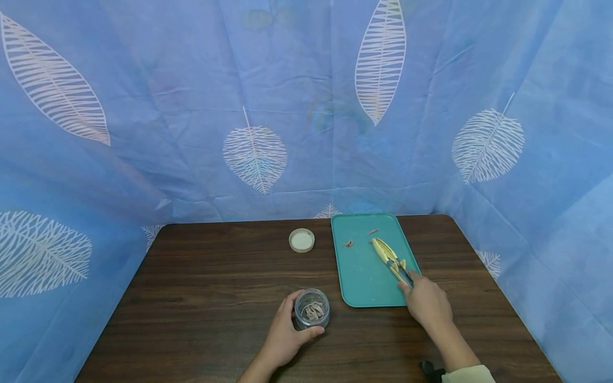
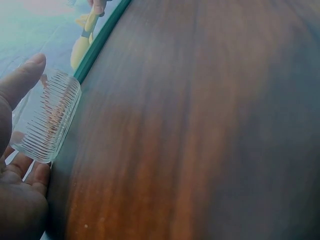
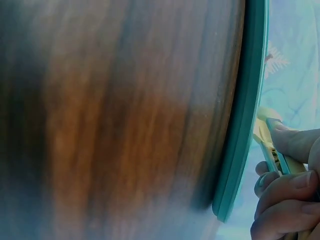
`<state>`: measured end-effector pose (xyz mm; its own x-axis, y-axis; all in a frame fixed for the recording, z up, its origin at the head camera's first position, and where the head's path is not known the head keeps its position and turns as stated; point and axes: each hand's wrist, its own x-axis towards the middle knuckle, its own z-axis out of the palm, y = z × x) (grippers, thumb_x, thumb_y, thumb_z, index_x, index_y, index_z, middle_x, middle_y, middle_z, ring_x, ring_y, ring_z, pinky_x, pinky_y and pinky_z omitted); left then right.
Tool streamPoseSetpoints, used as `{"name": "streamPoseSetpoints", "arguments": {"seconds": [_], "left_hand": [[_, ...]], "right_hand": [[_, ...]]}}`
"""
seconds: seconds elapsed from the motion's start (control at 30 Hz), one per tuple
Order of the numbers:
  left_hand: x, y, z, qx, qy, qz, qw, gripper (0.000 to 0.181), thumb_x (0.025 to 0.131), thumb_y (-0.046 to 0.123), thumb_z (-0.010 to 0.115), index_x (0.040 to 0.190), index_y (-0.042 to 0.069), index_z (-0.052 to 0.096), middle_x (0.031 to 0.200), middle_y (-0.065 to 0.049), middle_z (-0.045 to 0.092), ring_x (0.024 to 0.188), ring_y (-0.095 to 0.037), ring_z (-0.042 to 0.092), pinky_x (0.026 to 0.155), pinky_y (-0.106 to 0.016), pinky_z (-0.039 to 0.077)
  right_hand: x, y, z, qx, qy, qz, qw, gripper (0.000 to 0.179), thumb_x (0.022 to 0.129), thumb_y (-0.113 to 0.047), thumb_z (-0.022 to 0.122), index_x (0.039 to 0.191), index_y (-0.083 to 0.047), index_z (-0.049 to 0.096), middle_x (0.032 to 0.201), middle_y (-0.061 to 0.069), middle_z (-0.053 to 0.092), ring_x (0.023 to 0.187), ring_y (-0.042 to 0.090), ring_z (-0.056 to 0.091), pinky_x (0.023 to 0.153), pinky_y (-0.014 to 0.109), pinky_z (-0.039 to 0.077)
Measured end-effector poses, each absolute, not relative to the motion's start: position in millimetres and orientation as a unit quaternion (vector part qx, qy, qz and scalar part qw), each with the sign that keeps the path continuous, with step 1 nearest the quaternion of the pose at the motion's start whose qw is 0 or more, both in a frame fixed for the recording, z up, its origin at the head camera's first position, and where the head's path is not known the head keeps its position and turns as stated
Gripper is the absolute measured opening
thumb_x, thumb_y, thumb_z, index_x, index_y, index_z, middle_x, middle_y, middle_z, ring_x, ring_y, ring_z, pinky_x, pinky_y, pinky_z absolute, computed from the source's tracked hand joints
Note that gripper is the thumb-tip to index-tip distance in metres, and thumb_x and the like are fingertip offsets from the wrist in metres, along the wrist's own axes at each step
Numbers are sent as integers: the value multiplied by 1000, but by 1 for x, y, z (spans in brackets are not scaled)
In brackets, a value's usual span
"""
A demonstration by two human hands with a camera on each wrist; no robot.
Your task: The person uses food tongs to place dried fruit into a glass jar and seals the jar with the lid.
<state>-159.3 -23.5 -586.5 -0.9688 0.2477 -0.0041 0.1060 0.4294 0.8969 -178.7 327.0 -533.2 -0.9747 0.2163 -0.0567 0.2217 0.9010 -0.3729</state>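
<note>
My left hand [image 1: 281,336] holds a clear ribbed jar [image 1: 327,308] on the near middle of the table, thumb on the near side and fingers round the far side. The jar has no lid on it, and several pale pinkish strips [image 1: 314,311] lie inside. My right hand [image 1: 431,304] grips yellow and grey tongs [image 1: 384,251] by the handles, over a teal tray [image 1: 366,293]. The tips of the tongs point away to the far left, right by a small pinkish scrap. Two other pinkish scraps, one on the left [image 1: 348,243] and one farther back [image 1: 373,232], lie on the tray.
A round whitish lid [image 1: 301,241] lies at the back of the dark wooden table [image 1: 215,282], left of the tray. Blue cloth [image 1: 306,106] with white leaf prints hangs behind the table and at both sides.
</note>
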Motion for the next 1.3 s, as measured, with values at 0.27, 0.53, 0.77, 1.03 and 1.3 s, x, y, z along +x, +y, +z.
{"name": "streamPoseSetpoints", "arguments": {"seconds": [0.27, 0.53, 0.77, 1.03, 1.3], "left_hand": [[-159, -24, -587, 102, 842, 525, 68, 96, 81, 41, 97, 158, 13, 47, 155, -14, 56, 143, -35, 56, 115, -57, 47], [-159, -24, -587, 101, 841, 527, 70, 96, 81, 41, 97, 158, 14, 47, 154, -14, 56, 143, -36, 56, 115, -57, 47], [-160, -24, -587, 105, 841, 527, 69, 96, 81, 41, 97, 158, 12, 47, 155, -14, 56, 143, -36, 56, 115, -58, 46], [-160, -23, -587, 103, 841, 528, 66, 97, 81, 42, 97, 158, 12, 47, 156, -15, 56, 145, -38, 54, 117, -62, 44], [-159, -23, -587, 101, 842, 526, 67, 98, 81, 41, 97, 158, 10, 47, 157, -17, 55, 146, -41, 54, 117, -64, 44]], "right_hand": [[-176, 327, -530, 120, 973, -196, 5, 63, 111, -32, 61, 156, 10, 48, 143, 42, 60, 110, 55, 69, 82, 62, 58], [-171, 325, -525, 118, 973, -198, -1, 63, 111, -32, 61, 156, 10, 48, 147, 42, 56, 121, 61, 64, 87, 66, 57], [-163, 321, -522, 116, 971, -210, 1, 65, 111, -34, 62, 159, 7, 46, 152, 40, 52, 127, 64, 60, 85, 66, 57], [-150, 309, -515, 114, 966, -233, 9, 67, 112, -36, 60, 161, 6, 43, 154, 41, 48, 137, 65, 53, 94, 72, 55], [-133, 296, -511, 95, 967, -237, -12, 65, 110, -33, 64, 160, 5, 46, 151, 40, 53, 133, 63, 57, 95, 73, 55]]}}
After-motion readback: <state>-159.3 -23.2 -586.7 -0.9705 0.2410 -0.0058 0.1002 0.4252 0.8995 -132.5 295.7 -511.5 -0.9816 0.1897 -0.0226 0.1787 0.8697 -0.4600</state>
